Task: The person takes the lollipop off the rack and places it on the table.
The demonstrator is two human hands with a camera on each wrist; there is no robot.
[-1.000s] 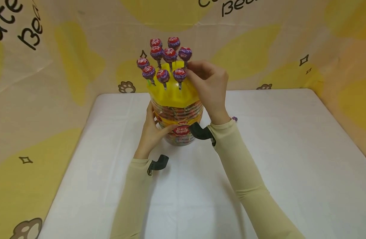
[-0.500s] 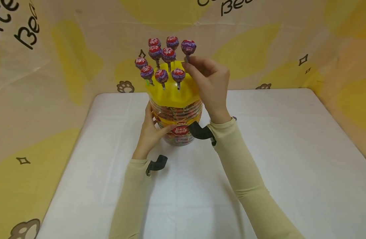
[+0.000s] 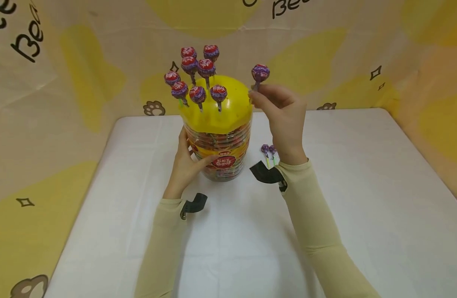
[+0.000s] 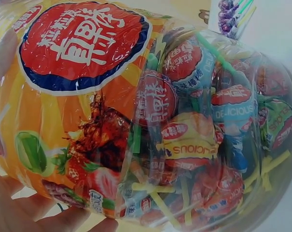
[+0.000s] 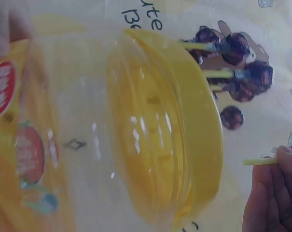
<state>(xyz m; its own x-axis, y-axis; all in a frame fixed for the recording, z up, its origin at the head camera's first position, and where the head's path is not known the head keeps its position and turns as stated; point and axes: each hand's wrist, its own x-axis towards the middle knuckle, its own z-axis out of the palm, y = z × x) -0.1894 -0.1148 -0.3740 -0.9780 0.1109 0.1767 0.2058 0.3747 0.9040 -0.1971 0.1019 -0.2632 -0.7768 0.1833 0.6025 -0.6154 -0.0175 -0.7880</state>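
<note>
A clear plastic jar (image 3: 232,138) packed with wrapped lollipops stands upright in the head view. Its yellow lid (image 3: 233,95) bears several purple-and-red lollipops (image 3: 206,68), stuck in by their sticks. My left hand (image 3: 185,169) grips the jar's left side, thumb across the front label (image 4: 88,43); some fingers are hidden behind it. Just off the lid's right edge, my right hand (image 3: 286,118) pinches one lollipop (image 3: 260,73) by its stick, ball upward. In the right wrist view that yellow stick (image 5: 259,162) pokes out of the fingertips, apart from the lid.
Loose lollipops (image 3: 265,149) lie on the white table (image 3: 344,198) to the right of the jar, partly behind the right wrist. A yellow patterned cloth (image 3: 112,78) hangs behind and to the left of the table.
My right hand has pulled one lollipop up out of the lid and carried it right, past the lid's edge. The loose lollipops on the table have come into sight. My left hand keeps its grip.
</note>
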